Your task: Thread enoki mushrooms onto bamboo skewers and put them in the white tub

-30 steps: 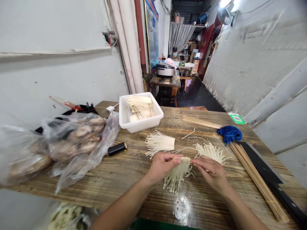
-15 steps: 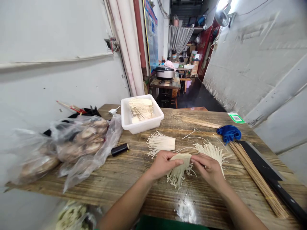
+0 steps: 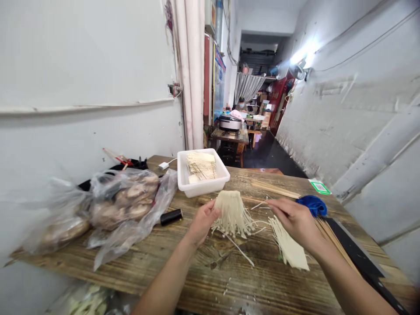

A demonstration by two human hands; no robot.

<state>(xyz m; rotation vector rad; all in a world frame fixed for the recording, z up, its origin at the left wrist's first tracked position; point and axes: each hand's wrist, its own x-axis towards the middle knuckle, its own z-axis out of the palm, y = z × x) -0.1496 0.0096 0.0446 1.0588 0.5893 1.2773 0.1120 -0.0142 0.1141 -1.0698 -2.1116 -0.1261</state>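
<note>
My left hand [image 3: 202,222] pinches a flat bunch of enoki mushrooms [image 3: 231,212] at its left edge, root end up and thin stems hanging down. A bamboo skewer [image 3: 253,199] runs sideways near the bunch's upper part. Its right end is in the closed fingers of my right hand [image 3: 292,218]; how far it passes through the bunch is hidden. Below my right hand, a second enoki bunch [image 3: 290,245] lies on the wooden table [image 3: 183,262], root end toward me. Loose enoki stems [image 3: 241,251] are scattered about.
A white plastic tub [image 3: 203,188] holds skewered enoki. Bagged mushrooms [image 3: 131,201] and a black cylinder [image 3: 171,217] lie left. On the right are loose skewers [image 3: 275,190], a blue cloth [image 3: 312,205], a skewer bundle [image 3: 337,245] and a cleaver [image 3: 354,247].
The view has tilted up. My right hand has moved away from the bunch and now grips a skewer. The enoki bunch that lay left of my hands is gone from that spot.
</note>
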